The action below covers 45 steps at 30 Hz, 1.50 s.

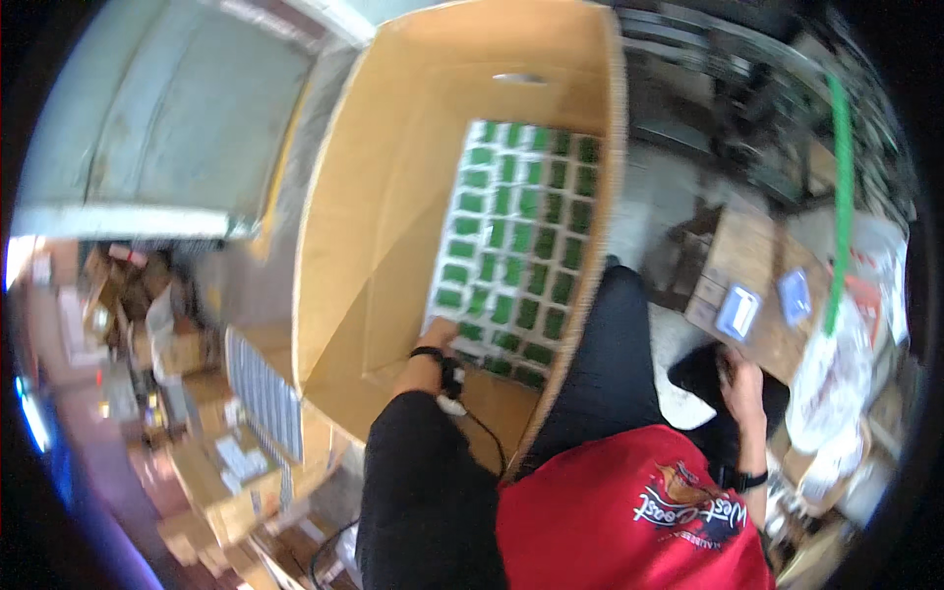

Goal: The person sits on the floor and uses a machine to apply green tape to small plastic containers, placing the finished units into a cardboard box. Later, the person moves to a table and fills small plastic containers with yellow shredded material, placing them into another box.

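A tall open cardboard box [344,197] stands in front of me. Inside, on its right side, is a grid of small green-and-white packs [511,236] in close rows. My left hand [443,334] reaches down into the box, at the near left corner of the packs. A black band and a small camera-like device [451,378] with a cable are on that wrist. Its fingers are mostly hidden. Outside the box to the right, my right hand [742,393] is closed at a dark black object [703,372] whose kind I cannot make out.
Two blue packs [738,312] lie on a wooden board [728,256] at right. Beside them hang clear plastic bags [831,383] and a green strap [841,197]. Cardboard boxes [231,472] are stacked at lower left. A grey-green metal cabinet [177,118] stands at far left.
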Motion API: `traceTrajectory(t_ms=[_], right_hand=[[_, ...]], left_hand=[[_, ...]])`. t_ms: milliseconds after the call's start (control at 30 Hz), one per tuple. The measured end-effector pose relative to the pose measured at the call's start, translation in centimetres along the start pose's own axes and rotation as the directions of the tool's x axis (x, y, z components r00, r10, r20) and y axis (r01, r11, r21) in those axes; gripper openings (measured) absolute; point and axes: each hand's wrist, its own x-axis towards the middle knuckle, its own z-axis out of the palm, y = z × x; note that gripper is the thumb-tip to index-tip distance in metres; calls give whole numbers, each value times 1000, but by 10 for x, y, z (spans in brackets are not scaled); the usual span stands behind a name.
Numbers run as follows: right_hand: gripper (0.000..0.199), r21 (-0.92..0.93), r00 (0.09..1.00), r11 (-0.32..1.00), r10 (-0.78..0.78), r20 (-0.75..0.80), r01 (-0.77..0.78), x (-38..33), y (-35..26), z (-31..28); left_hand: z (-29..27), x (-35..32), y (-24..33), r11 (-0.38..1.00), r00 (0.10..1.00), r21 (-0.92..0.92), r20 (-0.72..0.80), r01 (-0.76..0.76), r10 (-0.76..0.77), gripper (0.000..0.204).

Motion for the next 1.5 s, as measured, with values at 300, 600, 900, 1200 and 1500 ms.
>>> traceTrajectory(t_ms=[300,600,900,1200,1500], right_hand=[[21,196,916,979,136,-378,-65,43,2,3],[22,131,922,981,177,-344,-140,74,15,21],[19,543,974,840,130,-186,-8,65,47,16],[17,548,967,830,43,-251,106,79,74,43],[16,342,936,938,71,-343,55,68,54,39]], left_hand=[[-150,-121,342,933,943,-151,9,-327,332,24],[44,-356,606,625,419,-35,713,-780,562,19],[260,-202,493,569,645,309,429,-762,632,25],[301,-231,414,849,845,-473,332,-235,418,10],[313,-219,407,792,793,-450,250,-412,555,4]])
